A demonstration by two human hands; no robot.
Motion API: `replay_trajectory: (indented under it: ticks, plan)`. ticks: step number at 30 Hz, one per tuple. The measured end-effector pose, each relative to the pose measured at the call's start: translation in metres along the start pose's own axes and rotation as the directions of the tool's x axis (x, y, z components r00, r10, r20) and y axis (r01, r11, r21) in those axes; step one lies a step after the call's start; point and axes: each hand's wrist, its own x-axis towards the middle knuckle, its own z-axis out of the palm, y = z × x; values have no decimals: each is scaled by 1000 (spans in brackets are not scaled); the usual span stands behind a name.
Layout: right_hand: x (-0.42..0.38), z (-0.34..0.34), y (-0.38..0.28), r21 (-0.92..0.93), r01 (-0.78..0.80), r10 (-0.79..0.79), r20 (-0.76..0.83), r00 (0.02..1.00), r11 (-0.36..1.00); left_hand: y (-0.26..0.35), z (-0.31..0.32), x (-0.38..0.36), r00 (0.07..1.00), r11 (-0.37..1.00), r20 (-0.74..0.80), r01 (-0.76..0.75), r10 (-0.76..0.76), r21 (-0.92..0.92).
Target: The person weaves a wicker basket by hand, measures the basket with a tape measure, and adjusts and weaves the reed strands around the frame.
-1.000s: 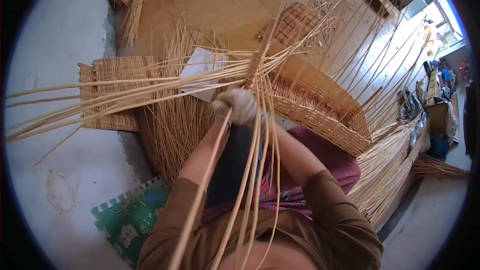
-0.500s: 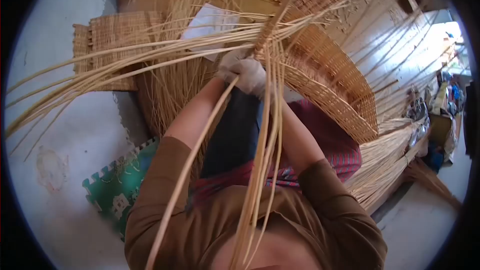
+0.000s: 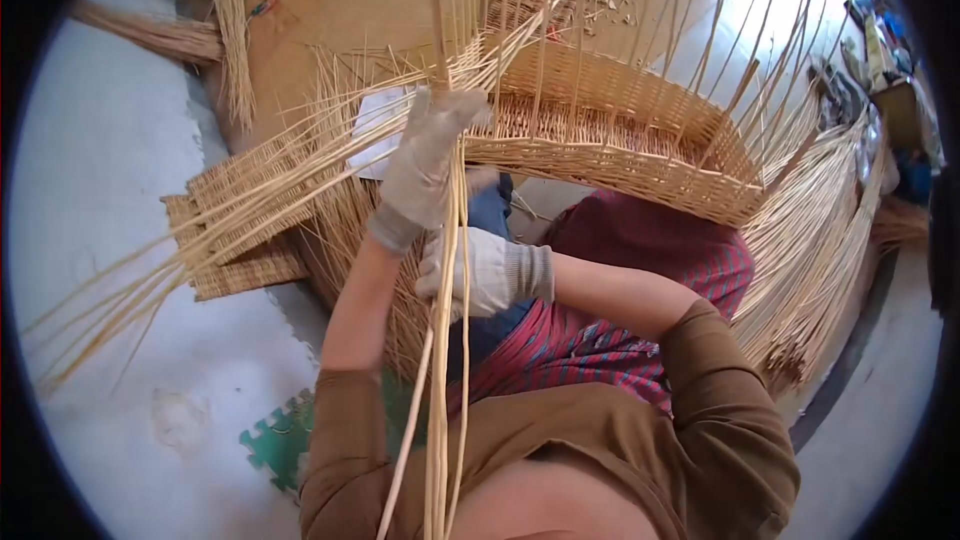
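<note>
A long wicker basket point(image 3: 640, 165) with a woven wall and upright stakes lies across the upper middle. My left hand point(image 3: 425, 165), in a pale work glove, is at its left corner, fingers bent around the corner and its rods and partly blurred. Just below, my right hand point(image 3: 475, 275), gloved too, is closed around a wicker rod point(image 3: 408, 430) that runs down toward my chest. A bundle of wicker rods point(image 3: 440, 390) hangs from the corner, passing in front of my right hand. More long rods point(image 3: 230, 205) fan out to the left from the same corner.
Woven wicker panels point(image 3: 250, 190) lie at the left, near a white sheet point(image 3: 375, 125). A large bundle of rods point(image 3: 810, 230) lies at the right, and another bundle point(image 3: 233, 40) at the upper left. A green foam mat point(image 3: 280, 440) is on the floor.
My hands, together at the basket's corner before, are now apart: the right has come lower along the rod, the left stays up at the corner. The basket appears turned more level.
</note>
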Motion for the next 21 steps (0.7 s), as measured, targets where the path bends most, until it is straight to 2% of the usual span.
replay_trajectory:
  ticks: [1,2,3,4,6,8,10,11,12,13,14,15,16,18,20,21]
  plan:
    - [3,-1,-1,-21,-39,39,19,999,999,-10,15,-1,999,962,7,34,-34,-271]
    - [4,-6,-3,-46,-80,82,35,996,996,-21,30,-2,998,861,13,65,-67,-505]
    - [8,-23,-10,-63,-165,171,115,979,984,-35,43,0,972,857,-205,-11,-111,-515]
    - [5,-32,-11,-69,-180,185,82,979,981,-38,53,6,900,852,-405,-81,-161,-517]
    - [-14,-39,-18,-86,-316,326,154,933,945,-45,45,2,902,737,-334,-27,-273,-676]
    - [-37,-51,-16,-100,-338,347,94,933,936,-41,37,9,930,797,-306,-25,-203,-604]
    - [-67,-67,-3,-62,-424,411,-155,898,904,-45,24,10,942,762,-261,-8,-212,-648]
    - [-84,-74,11,209,-497,538,-271,798,842,-47,22,8,948,724,-234,-5,-216,-690]
    - [-101,-84,31,466,-498,667,-336,665,731,-49,23,9,948,724,-228,4,-222,-690]
    - [-114,-96,53,470,-498,668,-328,668,729,-51,21,8,958,737,-211,1,-195,-676]
    - [-124,-110,77,577,-460,716,-360,599,675,-52,19,5,965,751,-197,-2,-170,-660]
    - [-129,-120,99,673,-405,758,-377,531,619,-53,18,0,950,722,-195,43,-243,-691]
    - [-130,-123,108,756,-338,800,-388,458,561,-54,20,-9,948,729,-208,37,-242,-683]
    - [-135,-116,108,791,-262,790,-397,467,553,-54,32,-22,892,744,-273,98,-361,-661]
    - [-130,-109,93,695,-413,804,-451,387,589,-36,51,-21,871,837,-404,14,-279,-547]
    - [-128,-111,89,676,-418,794,-480,374,606,-37,59,-23,864,881,-454,-25,-219,-472]
